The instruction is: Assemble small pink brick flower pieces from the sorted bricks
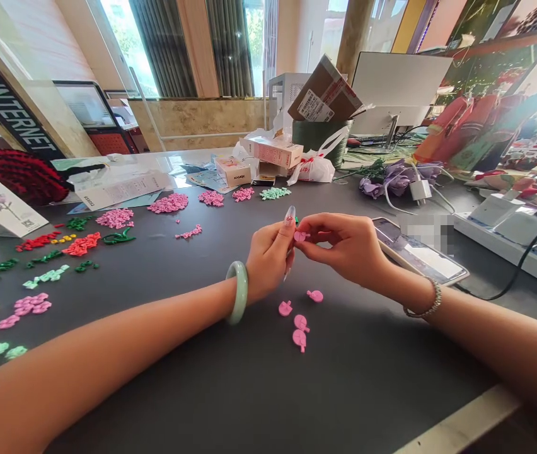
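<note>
Pink petal pieces [299, 323], four in number, lie loose on the dark surface [249, 384] just below centre frame, directly beneath both hands. Above them, the left hand [271, 255] and the right hand [346, 246] meet at centre frame. One further pink piece [300, 236] is pinched between the two hands: the right grip is closed on it with thumb and forefinger, and the left grip is closed against it from the other side. A pale green bangle [239, 291] sits on the left wrist; a beaded bracelet [427, 306] sits on the right wrist. A phone [420, 255] lies flat just right of the right hand. Sorted heaps of small coloured pieces [79, 244] occupy the left of the frame. Small cartons [275, 151] and a monitor [398, 85] stand at the upper centre.
</note>
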A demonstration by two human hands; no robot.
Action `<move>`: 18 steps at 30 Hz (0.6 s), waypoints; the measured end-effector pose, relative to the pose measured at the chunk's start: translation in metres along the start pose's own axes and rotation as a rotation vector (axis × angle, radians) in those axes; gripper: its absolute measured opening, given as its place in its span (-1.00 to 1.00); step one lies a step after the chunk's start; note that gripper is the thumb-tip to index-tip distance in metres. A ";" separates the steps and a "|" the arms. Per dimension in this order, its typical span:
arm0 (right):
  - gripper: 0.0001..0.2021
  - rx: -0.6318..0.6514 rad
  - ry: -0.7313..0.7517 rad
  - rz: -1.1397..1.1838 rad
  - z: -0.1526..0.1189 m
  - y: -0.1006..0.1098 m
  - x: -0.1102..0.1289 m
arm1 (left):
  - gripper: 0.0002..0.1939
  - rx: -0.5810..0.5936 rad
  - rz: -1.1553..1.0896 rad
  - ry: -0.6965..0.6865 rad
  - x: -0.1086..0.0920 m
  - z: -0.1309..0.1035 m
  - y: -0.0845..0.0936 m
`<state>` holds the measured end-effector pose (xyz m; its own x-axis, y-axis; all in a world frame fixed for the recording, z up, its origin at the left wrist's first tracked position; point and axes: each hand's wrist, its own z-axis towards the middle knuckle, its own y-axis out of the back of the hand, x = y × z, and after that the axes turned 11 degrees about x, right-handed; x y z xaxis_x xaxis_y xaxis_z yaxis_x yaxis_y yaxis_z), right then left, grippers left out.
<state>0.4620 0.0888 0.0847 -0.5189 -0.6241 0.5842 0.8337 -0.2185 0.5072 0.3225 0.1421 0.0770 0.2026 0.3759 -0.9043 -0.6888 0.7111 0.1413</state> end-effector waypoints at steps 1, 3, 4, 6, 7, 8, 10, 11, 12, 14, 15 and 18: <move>-0.95 0.001 -0.005 0.017 0.000 0.000 0.000 | -0.34 0.000 0.004 -0.007 0.000 0.000 0.000; -0.94 0.004 -0.017 0.054 0.001 0.000 -0.001 | -0.37 0.000 0.008 -0.022 0.001 0.000 0.001; -0.93 0.002 -0.025 0.073 0.001 0.000 -0.002 | -0.39 0.002 0.013 -0.026 0.001 0.000 0.002; -0.92 -0.011 -0.043 0.116 0.002 0.001 -0.003 | -0.45 0.012 0.045 -0.027 0.002 0.000 0.003; -0.91 -0.020 -0.053 0.139 0.002 0.001 -0.004 | -0.48 0.018 0.069 -0.030 0.002 -0.001 0.003; -0.89 -0.030 -0.065 0.163 0.002 0.001 -0.004 | -0.51 0.028 0.091 -0.036 0.002 -0.001 0.004; -0.84 -0.049 -0.087 0.205 0.003 0.001 -0.004 | -0.53 0.054 0.104 -0.059 0.003 -0.001 0.004; -0.81 -0.057 -0.095 0.219 0.002 0.001 -0.004 | -0.53 0.068 0.091 -0.074 0.003 -0.002 0.004; -0.79 -0.065 -0.103 0.225 0.002 0.001 -0.003 | -0.53 0.082 0.075 -0.087 0.003 -0.002 0.004; -0.79 -0.079 -0.115 0.227 0.000 0.001 -0.002 | -0.53 0.104 0.051 -0.099 0.002 -0.003 0.004; -0.81 -0.088 -0.117 0.228 -0.001 0.001 -0.001 | -0.52 0.110 0.043 -0.100 0.001 -0.003 0.003; -0.85 -0.126 -0.120 0.242 -0.003 0.000 0.000 | -0.50 0.118 0.039 -0.082 -0.001 -0.004 0.002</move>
<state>0.4623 0.0868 0.0825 -0.3150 -0.5779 0.7528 0.9488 -0.1707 0.2659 0.3178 0.1408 0.0767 0.2367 0.4480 -0.8621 -0.6115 0.7582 0.2261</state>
